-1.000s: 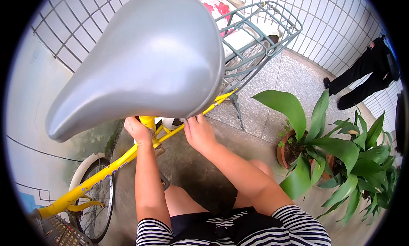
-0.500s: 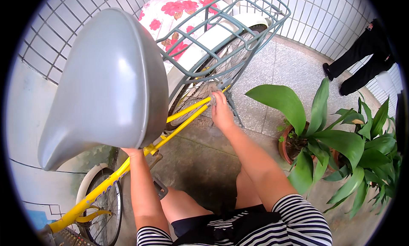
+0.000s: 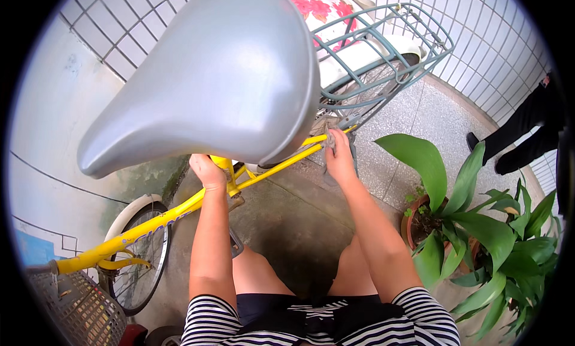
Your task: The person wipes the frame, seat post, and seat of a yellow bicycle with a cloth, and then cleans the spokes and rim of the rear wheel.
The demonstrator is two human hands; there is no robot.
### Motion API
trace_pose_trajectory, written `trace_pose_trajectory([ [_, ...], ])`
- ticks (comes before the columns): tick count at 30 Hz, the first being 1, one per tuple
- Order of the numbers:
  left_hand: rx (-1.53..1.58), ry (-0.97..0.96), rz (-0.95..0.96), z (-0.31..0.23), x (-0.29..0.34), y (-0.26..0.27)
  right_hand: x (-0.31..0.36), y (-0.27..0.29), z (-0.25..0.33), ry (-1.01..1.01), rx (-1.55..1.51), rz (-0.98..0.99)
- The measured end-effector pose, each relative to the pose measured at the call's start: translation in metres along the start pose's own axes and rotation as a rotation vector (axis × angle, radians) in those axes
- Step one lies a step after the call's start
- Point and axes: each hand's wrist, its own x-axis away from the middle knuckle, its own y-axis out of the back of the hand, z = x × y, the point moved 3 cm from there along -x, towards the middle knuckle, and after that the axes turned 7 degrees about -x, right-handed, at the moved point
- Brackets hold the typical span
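Between two and three o'clock, right hand (image 3: 339,157) is pinching a grey cloth (image 3: 329,139) on the yellow bicycle frame (image 3: 179,210) | nine o'clock: left hand (image 3: 207,171) is curling at the seat tube (image 3: 225,167), closure unclear | risk: slack cloth could be snagging rear spokes (image 3: 376,76)

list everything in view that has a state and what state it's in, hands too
left hand: at the yellow tube below the saddle, fingertips hidden
right hand: fingers closed on a grey cloth
grey cloth: bunched, against the frame
saddle: uncovered, nose toward the left
yellow frame: slanting, partly hidden by saddle
front basket: cut off by the picture's rim
potted plant: upright, leaves spread
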Motion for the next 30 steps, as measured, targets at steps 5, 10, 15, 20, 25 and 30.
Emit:
trace_pose_trajectory([
  [5, 0.024, 0.074, 0.056, -0.006, -0.001, 0.003, 0.031, -0.031, 0.110, -0.015, -0.135, 0.038],
  [10, -0.036, 0.078, 0.079, 0.005, -0.002, -0.002, 0.063, -0.059, 0.176, 0.412, -0.171, -0.015],
  [15, -0.082, 0.040, 0.073, 0.007, -0.004, 0.004, 0.044, -0.081, 0.194, 0.296, 0.170, 0.191],
  [20, -0.117, 0.032, 0.107, -0.006, -0.003, -0.002, 0.068, -0.062, 0.115, 0.143, 0.290, 0.222],
  [25, -0.107, 0.056, 0.109, -0.008, -0.004, 0.003, 0.082, -0.043, 0.138, 0.097, 0.165, 0.171],
  [30, -0.218, -0.034, -0.068, -0.024, 0.001, 0.024, 0.069, -0.029, 0.162, 0.031, -0.161, 0.056],
])
